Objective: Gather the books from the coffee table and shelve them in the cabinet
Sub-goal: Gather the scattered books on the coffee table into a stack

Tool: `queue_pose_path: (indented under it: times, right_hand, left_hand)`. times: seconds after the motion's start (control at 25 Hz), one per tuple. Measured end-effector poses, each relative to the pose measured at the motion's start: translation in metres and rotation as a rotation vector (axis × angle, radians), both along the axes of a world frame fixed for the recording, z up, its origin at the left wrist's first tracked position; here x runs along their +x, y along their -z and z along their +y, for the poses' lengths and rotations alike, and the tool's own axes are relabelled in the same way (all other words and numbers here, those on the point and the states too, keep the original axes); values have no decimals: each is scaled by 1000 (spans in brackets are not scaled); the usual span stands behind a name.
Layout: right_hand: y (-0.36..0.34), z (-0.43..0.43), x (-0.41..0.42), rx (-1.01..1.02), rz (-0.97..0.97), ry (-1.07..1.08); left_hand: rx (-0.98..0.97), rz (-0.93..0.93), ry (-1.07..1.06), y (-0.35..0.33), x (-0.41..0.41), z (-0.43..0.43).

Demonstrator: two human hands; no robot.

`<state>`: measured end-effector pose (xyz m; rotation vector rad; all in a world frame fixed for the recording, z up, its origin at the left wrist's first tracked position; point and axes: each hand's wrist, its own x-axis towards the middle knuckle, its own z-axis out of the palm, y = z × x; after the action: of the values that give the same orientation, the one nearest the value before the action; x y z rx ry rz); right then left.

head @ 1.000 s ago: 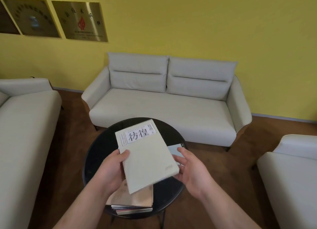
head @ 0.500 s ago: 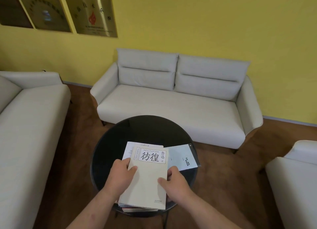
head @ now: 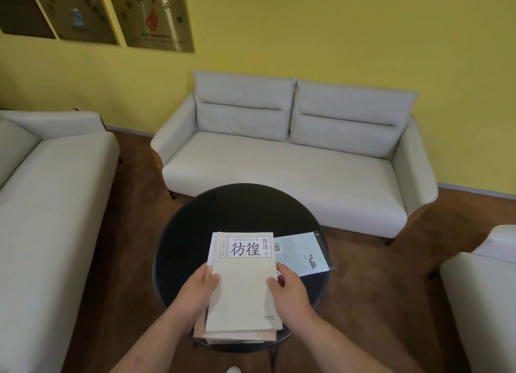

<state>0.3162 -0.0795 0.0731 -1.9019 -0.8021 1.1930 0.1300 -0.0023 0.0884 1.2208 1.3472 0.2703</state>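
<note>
Gathering step: left hand (head: 195, 291) and right hand (head: 290, 291) clasp side edges of cream paperback book (head: 243, 286) atop stack, near edge of round black glass coffee table (head: 195, 219). Pale blue booklet (head: 304, 254), right, seemingly untouched; next add it.

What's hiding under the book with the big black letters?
Under the cream book lie more books, a pinkish one and a white one, stacked on the black table. The top book covers their fronts, so their titles and exact count stay hidden.

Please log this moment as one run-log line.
stage: stacking | left hand, right hand: gripping cream book atop stack | light-blue book: beside, on coffee table
</note>
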Motion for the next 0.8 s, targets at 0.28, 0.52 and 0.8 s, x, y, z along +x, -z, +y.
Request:
queue_pose_path:
  times: [0.28,0.52,0.8]
  right_hand:
    - [6,0,-24,-100,180,-28]
    - [7,-7,-4,-76,263,-127]
    - [16,-11,-4,-30,267,-100]
  left_hand:
    - [-31,-101,0,2,0,-3]
    - [-93,-177,-61,2,-5,-8]
    - [-87,-136,-59,7,-4,-6]
